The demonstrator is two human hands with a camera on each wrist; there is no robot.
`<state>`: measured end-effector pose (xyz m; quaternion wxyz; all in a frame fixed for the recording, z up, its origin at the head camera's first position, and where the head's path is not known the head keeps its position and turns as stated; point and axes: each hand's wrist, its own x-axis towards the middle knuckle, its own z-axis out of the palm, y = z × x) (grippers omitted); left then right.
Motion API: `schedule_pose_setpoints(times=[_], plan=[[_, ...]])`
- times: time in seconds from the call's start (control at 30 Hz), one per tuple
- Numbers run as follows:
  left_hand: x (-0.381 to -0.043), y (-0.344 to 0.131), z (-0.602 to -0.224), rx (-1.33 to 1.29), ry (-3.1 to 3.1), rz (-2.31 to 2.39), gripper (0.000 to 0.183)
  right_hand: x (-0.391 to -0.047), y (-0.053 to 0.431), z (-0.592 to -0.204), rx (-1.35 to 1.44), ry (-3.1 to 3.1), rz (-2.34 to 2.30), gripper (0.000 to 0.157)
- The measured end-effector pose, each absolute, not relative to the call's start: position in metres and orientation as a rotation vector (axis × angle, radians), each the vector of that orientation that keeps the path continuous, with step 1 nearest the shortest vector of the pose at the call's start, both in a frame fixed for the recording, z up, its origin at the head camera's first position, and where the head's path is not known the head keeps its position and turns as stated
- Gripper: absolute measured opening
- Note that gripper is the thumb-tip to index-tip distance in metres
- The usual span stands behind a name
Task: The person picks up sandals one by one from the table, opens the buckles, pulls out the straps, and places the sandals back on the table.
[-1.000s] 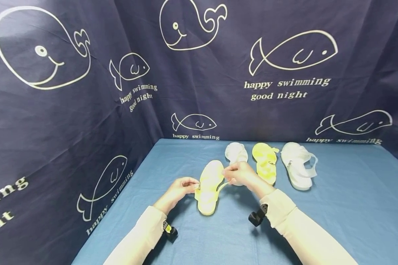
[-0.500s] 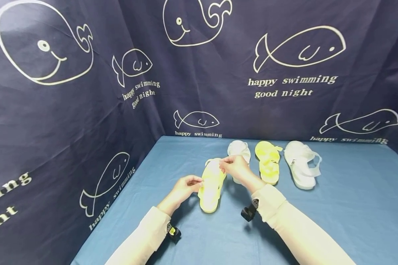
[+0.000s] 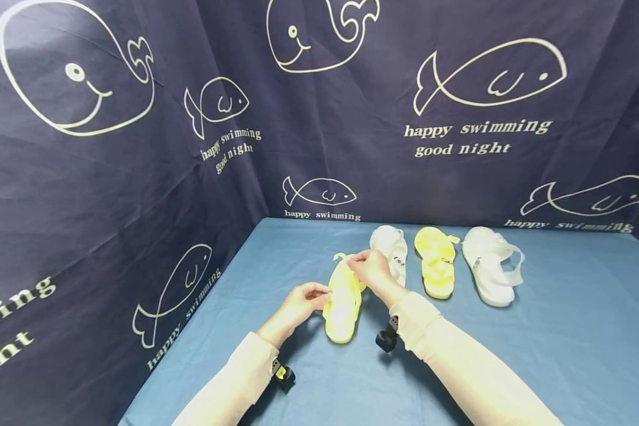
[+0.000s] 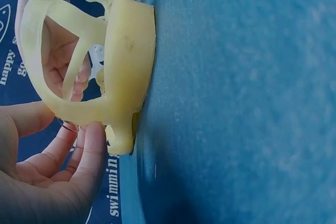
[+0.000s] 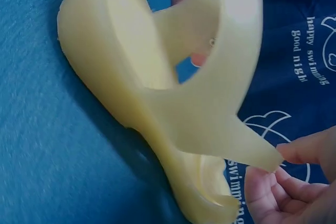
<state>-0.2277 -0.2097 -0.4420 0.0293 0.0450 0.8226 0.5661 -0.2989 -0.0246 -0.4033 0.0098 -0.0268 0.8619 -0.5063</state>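
A pale yellow sandal [image 3: 341,313] rests on the blue cloth between my two hands, its far end pointing away from me. My left hand [image 3: 302,303] pinches the edge of its strap on the left side; in the left wrist view, the thumb and fingertips of that left hand [image 4: 58,166] meet at the strap [image 4: 79,109]. On the far right side, my right hand [image 3: 371,267] holds a strap end. The right wrist view shows the tapered strap tip [image 5: 268,158] between the thumb and forefinger of the right hand [image 5: 294,182].
Behind the right hand stand a white sandal [image 3: 396,242], another yellow sandal [image 3: 438,269] and a larger white sandal [image 3: 490,272] in a row. A dark blue curtain [image 3: 309,136] with whale and fish prints closes off the back and left of the blue-covered table [image 3: 564,331].
My right hand has moved left and away from me, bringing the strap from out at the right side in over the sandal. The left hand keeps its place at the sandal's left edge.
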Motion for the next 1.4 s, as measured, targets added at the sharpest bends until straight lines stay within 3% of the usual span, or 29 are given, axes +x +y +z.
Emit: schedule_pose_setpoints(times=[0.2,1.4], plan=[[-0.224,-0.211,-0.440,0.225,2.548,1.738,0.027,-0.300,-0.028,-0.411,-0.028,2.750,-1.618,0.022],[-0.221,-0.202,-0.440,0.055,2.497,1.863,0.030,-0.284,-0.025,-0.405,-0.112,2.682,-1.656,0.039]])
